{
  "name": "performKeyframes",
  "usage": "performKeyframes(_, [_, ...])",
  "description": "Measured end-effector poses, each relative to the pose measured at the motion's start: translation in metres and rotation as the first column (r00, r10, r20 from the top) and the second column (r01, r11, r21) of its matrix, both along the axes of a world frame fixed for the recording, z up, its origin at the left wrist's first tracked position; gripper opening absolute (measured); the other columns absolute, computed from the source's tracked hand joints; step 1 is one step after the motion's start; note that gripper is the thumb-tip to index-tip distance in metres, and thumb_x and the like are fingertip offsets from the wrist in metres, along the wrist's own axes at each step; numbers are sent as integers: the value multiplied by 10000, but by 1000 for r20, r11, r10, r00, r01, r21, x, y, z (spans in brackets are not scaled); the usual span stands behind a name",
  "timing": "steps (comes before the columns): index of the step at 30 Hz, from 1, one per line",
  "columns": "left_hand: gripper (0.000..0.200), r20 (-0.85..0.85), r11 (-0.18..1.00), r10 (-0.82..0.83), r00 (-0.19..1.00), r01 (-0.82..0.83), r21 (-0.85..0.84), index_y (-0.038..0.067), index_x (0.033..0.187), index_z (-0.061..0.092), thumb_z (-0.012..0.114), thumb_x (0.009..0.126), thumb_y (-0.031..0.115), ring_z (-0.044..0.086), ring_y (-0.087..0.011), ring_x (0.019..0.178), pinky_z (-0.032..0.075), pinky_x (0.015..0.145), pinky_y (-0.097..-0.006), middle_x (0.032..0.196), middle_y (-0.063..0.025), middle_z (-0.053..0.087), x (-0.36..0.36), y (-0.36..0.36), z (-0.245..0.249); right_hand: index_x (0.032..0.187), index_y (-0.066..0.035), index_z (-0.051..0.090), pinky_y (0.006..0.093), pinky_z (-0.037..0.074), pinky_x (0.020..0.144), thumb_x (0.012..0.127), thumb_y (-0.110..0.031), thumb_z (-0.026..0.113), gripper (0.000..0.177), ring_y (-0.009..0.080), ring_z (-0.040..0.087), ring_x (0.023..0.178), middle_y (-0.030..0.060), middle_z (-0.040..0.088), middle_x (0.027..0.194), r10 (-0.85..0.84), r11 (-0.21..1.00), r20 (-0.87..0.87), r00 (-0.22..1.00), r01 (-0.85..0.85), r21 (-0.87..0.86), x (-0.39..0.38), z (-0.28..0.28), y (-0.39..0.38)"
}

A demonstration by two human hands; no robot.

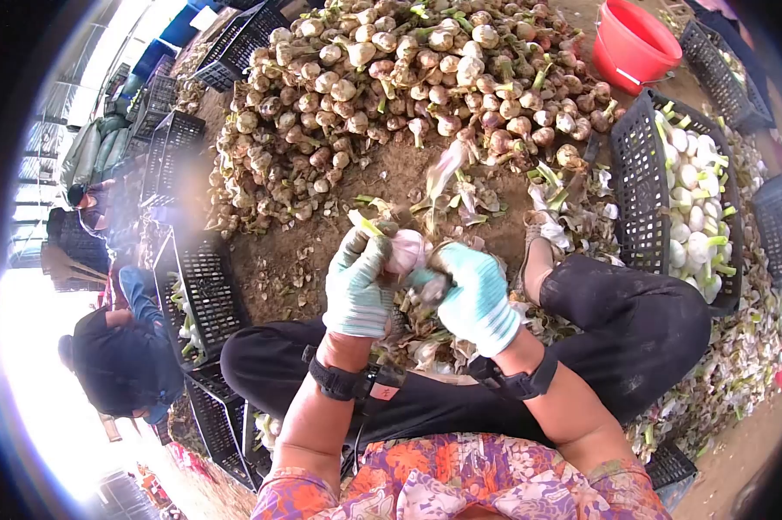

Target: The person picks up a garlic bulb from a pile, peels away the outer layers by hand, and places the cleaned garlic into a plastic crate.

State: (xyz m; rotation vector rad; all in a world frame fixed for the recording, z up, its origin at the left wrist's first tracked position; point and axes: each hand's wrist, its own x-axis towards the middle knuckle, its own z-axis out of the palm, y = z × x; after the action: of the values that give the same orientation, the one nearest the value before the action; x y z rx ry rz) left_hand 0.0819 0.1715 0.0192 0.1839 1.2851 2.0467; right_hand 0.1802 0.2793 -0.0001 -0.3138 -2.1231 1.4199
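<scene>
My left hand (pixel 361 282), in a pale blue glove with dirty fingertips, is closed around a garlic bulb (pixel 408 251). The bulb is pinkish white, and a short green-yellow stem (pixel 365 223) sticks out above my fingers. My right hand (pixel 473 295), gloved the same way, is curled shut just right of the bulb. Its fingers are smeared by motion, so what they grip, if anything, cannot be made out. Beyond both hands, a long pale husk (pixel 447 169) stands out against the brown ground.
A big heap of unpeeled garlic (pixel 391 87) lies ahead. To the right stands a black crate (pixel 641 186) of white trimmed bulbs, with a red bucket (pixel 635 43) behind it. Another crate (pixel 205 290) is on the left, near a seated person (pixel 122 355). Husks litter the ground.
</scene>
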Motion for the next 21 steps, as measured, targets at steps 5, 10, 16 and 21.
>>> performKeyframes(5, [200,260,948,-66,963,-21,318,34,972,548,518,839,181,552,-268,925,422,870,-447,1069,-158,548,-7,-11,0,815,-5,573,361,447,625,684,-63,599,146,347,559,735,185,576,807,-186,958,476,859,267,-107,-1,-54,40])
performKeyframes(10, [351,363,935,-131,922,-7,355,47,960,569,451,860,362,490,-335,1045,397,892,-502,1103,-190,526,-11,-20,-2,1030,-39,547,351,448,778,647,-16,599,387,329,546,916,187,544,1016,-83,995,144,986,90,-45,5,-15,37])
performKeyframes(16, [400,546,942,-149,824,-50,331,34,941,543,442,854,411,570,-277,852,451,810,-429,876,-136,599,-8,-14,-3,948,-37,543,390,471,657,617,-120,625,351,309,567,782,185,539,893,67,980,-25,997,-61,188,-7,11,0])
performKeyframes(21, [446,467,973,-219,857,157,168,-8,1006,525,446,857,406,551,-252,917,451,813,-358,1034,-187,565,-18,-11,9,678,-84,541,372,457,528,625,-139,587,89,283,563,563,101,538,646,168,918,11,986,-161,362,-16,14,-28])
